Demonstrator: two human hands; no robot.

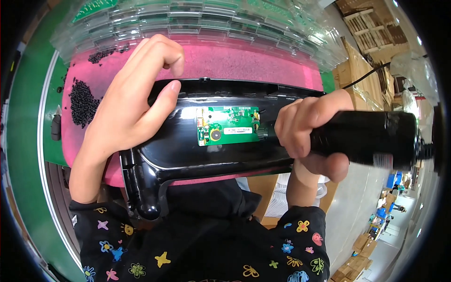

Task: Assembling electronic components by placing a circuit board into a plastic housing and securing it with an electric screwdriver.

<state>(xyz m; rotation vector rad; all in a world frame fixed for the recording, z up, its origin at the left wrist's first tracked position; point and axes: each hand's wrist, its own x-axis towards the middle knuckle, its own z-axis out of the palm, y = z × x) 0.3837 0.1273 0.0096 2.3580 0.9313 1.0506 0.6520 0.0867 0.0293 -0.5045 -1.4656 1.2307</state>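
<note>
The electric screwdriver (371, 139) is gripped in my right hand (305, 127), right of the circuit board (235, 121); left of it, my left hand (131, 96) curls, thumb and forefinger apart.

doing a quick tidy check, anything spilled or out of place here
Small black pieces lie loose on the pink mat, heaped left of the left hand with strays around them; that looks spilled, though it may be deliberate. Nothing else stands out.

Housing (225, 159): smooth, high-gloss plastic.
Tool (366, 138): smooth, glossy casing. Board (235, 121): smooth, satin coating. Mat (249, 63): matt, finely textured. Trays (202, 23): transparent, glossy plastic. Sleeves (300, 237): matt cloth. Pallet (368, 29): bare, matt wood.
</note>
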